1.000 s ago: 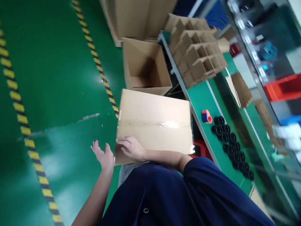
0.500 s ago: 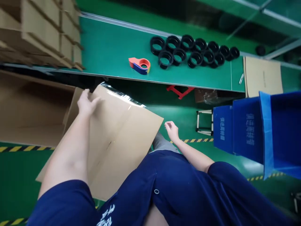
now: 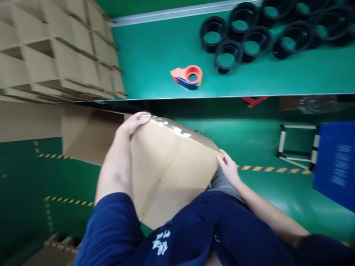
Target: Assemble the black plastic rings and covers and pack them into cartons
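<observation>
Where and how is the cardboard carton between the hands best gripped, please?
I'd probably grip the cardboard carton at both ends of its far, taped edge, coming from left and right, left hand at one corner and right hand at the other: its broad flat panel offers little to pinch, while those corners stand well apart.

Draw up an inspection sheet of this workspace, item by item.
Surface: green bench top, bearing the clutter below.
Job's things: cardboard box, tilted in front of the body, shiny tape along its far edge.
Clutter: cardboard dividers at left; red-and-blue tape dispenser; black rings right of it.
Hands: left hand grips the box's far left corner; right hand grips its right corner.
Cables: nothing seen.
Surroundings: open carton at left; yellow-and-black floor tape; black-and-white frame and blue container at right; red item under the bench, partly hidden.
</observation>
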Action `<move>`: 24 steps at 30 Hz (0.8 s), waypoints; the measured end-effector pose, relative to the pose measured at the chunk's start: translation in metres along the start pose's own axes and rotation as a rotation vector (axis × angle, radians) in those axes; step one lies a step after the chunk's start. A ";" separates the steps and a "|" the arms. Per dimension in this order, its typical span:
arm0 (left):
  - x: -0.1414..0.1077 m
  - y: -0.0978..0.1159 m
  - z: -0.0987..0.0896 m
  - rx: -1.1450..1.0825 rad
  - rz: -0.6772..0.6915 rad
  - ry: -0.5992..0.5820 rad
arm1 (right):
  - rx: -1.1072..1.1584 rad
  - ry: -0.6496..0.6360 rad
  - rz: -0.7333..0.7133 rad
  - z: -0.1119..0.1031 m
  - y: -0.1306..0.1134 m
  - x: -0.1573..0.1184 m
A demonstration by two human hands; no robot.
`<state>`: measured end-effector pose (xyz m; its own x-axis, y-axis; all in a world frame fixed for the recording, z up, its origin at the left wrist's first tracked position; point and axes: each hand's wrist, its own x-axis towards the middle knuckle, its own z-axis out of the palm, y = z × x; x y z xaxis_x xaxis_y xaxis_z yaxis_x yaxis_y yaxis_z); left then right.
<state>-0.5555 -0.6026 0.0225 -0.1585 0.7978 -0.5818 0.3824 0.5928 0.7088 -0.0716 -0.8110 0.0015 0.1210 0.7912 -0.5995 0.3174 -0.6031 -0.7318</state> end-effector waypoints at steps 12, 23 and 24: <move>0.027 -0.002 0.007 -0.207 -0.079 0.109 | 0.191 -0.211 0.022 0.010 -0.028 0.039; 0.035 -0.006 0.018 -0.103 -0.035 0.382 | -0.041 -0.471 0.223 0.010 -0.026 0.111; 0.035 -0.006 0.021 -0.089 -0.025 0.383 | -0.062 -0.459 0.198 0.011 -0.032 0.111</move>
<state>-0.5445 -0.5807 -0.0101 -0.5013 0.7563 -0.4203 0.2960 0.6064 0.7380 -0.0790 -0.7047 -0.0454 -0.2374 0.5276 -0.8157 0.3874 -0.7186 -0.5776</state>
